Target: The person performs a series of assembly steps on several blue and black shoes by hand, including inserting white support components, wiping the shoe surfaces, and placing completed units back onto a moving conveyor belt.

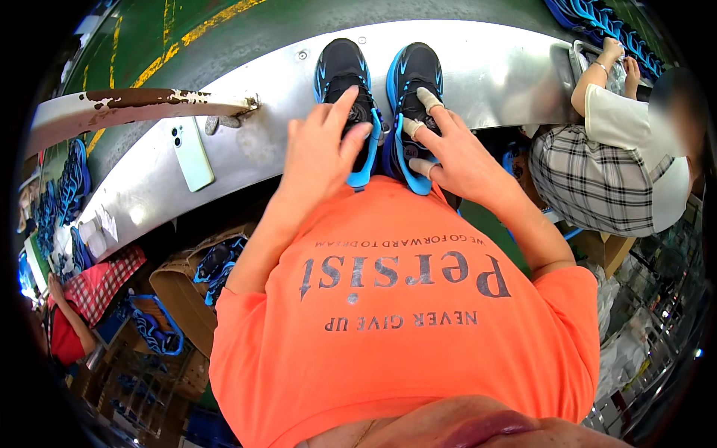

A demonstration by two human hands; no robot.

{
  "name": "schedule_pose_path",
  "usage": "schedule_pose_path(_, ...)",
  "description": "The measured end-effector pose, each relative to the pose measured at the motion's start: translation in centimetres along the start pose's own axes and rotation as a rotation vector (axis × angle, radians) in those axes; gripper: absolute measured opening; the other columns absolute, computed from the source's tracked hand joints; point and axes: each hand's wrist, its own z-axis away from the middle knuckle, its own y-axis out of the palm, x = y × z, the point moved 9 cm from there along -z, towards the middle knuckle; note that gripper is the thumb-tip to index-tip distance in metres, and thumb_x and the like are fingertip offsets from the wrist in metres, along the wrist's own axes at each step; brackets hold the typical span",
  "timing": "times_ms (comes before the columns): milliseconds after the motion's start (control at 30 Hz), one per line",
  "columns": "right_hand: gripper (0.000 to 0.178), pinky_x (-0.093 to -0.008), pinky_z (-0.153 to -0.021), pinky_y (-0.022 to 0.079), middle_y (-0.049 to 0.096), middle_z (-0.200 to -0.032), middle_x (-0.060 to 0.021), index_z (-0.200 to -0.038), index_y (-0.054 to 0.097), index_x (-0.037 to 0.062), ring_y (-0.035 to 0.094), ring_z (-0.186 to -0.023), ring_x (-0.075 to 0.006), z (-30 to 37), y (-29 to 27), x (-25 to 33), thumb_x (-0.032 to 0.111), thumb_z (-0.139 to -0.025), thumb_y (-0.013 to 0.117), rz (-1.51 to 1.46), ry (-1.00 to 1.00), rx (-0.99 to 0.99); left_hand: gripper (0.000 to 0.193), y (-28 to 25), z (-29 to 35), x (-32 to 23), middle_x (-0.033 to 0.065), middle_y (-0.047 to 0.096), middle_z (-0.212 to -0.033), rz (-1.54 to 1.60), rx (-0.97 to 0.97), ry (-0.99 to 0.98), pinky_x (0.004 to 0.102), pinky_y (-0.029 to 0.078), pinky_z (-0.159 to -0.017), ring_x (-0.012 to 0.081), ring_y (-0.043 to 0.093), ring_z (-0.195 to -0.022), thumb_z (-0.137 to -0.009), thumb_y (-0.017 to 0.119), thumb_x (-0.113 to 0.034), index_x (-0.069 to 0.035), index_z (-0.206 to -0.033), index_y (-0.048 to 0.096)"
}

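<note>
Two black sneakers with bright blue trim stand side by side on the metal bench, toes pointing away from me. Over the left sneaker [343,63] is my left hand [320,145], its index finger and thumb held apart above the lacing and tongue. My right hand [459,153] is at the right sneaker [418,63], with pale covers on several fingertips. Those fingers are spread along the laces and the collar opening. Neither hand is wrapped round a shoe. Whether the left fingertips press on the sneaker I cannot tell.
A pale green phone [192,154] lies on the metal bench [493,67], left of the shoes. A worn, rusty-edged bar [142,110] juts over the bench. At right a co-worker in a plaid skirt [586,179] handles something. Boxes [183,284] with blue shoes sit below left.
</note>
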Motion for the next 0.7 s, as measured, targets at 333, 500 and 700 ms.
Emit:
schedule_pose_path(333, 0.042, -0.0449, -0.090, 0.049, 0.045, -0.138, -0.0178, -0.119, 0.062, 0.0145, 0.055, -0.111, -0.0399, -0.7, -2.2, -0.5, 0.028, -0.081, 0.071, -0.039, 0.067, 0.071, 0.007, 2.0, -1.7, -0.5, 0.0092, 0.058, -0.096, -0.005, 0.009, 0.309, 0.0382, 0.047, -0.075, 0.0299, 0.057, -0.086, -0.083, 0.063, -0.008, -0.004, -0.089, 0.064)
schedule_pose_path(500, 0.031, -0.0443, -0.088, 0.047, 0.055, -0.118, -0.0183, -0.118, 0.062, 0.0161, 0.056, -0.102, -0.0388, -0.5, -2.5, -0.5, 0.028, -0.090, 0.061, -0.221, -0.133, -0.090, 0.004, 2.8, -1.1, -3.0, 0.0114, 0.052, -0.093, -0.154, 0.013, 0.419, 0.0411, 0.044, -0.072, 0.0323, 0.050, -0.080, -0.080, 0.060, -0.003, -0.004, -0.083, 0.056)
schedule_pose_path(700, 0.030, -0.0393, -0.074, 0.048, 0.055, -0.092, -0.0122, -0.111, 0.067, 0.0175, 0.057, -0.087, -0.0318, -2.3, -1.2, -2.7, 0.014, -0.082, 0.067, -0.337, -0.110, -0.065, 0.026, 1.2, -0.9, 0.4, 0.0135, 0.053, -0.092, 0.124, -0.084, 0.116, 0.0383, 0.047, -0.075, 0.0320, 0.057, -0.085, -0.077, 0.072, -0.006, -0.003, -0.101, 0.063)
